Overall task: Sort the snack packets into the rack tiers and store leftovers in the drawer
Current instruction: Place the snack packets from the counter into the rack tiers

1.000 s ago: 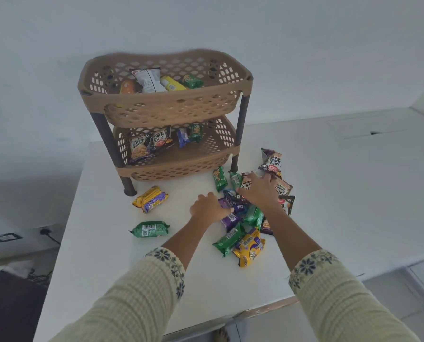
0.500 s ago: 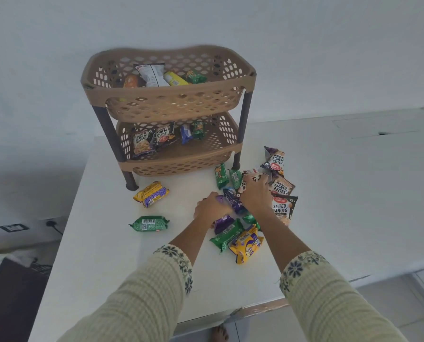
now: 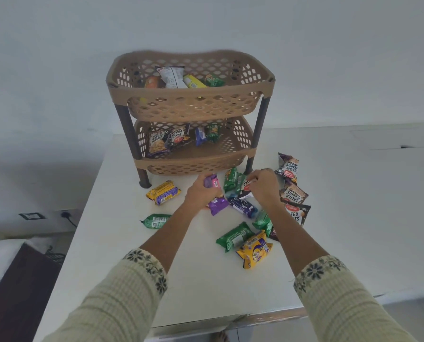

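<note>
Snack packets [image 3: 262,222] lie scattered on a white table [image 3: 112,243] in front of a 2-tier rack [image 3: 193,109]. Fingers of the left hand [image 3: 201,191] are curled round a purple and pink packet [image 3: 212,181], held just near of the lower tier [image 3: 193,160]. Fingertips of the right hand [image 3: 264,187] are pressed together. They pinch the edge of a white and red packet [image 3: 248,185] at the far end of the loose pile, beside the rack's right front leg [image 3: 250,165].

Between the 2 wrists lie a purple packet [image 3: 218,205] and a dark blue packet [image 3: 243,206], touching each other. Nearer, a large green packet [image 3: 234,236] touches a yellow biscuit packet [image 3: 254,251]. Right of the right hand, 3 loose Salted Peanuts packets [image 3: 293,195] lie in a near-to-far row. Left of the left hand, a yellow and blue packet [image 3: 163,193] and a green barcode packet [image 3: 156,220] lie apart from the pile and from each other.

The lower tier holds 2 stored Salted Peanuts packets [image 3: 158,143] at left, then a blue packet [image 3: 200,135] and a small green packet [image 3: 213,132]. The upper tier [image 3: 191,93] holds, from left to right, an orange packet [image 3: 151,82], a white packet [image 3: 172,76], a yellow packet [image 3: 193,81] and a green top packet [image 3: 214,81].

Both forearms emerge from cream sleeves [image 3: 122,304] with dark floral cuffs. A wall socket [image 3: 66,214] shows at far left.
</note>
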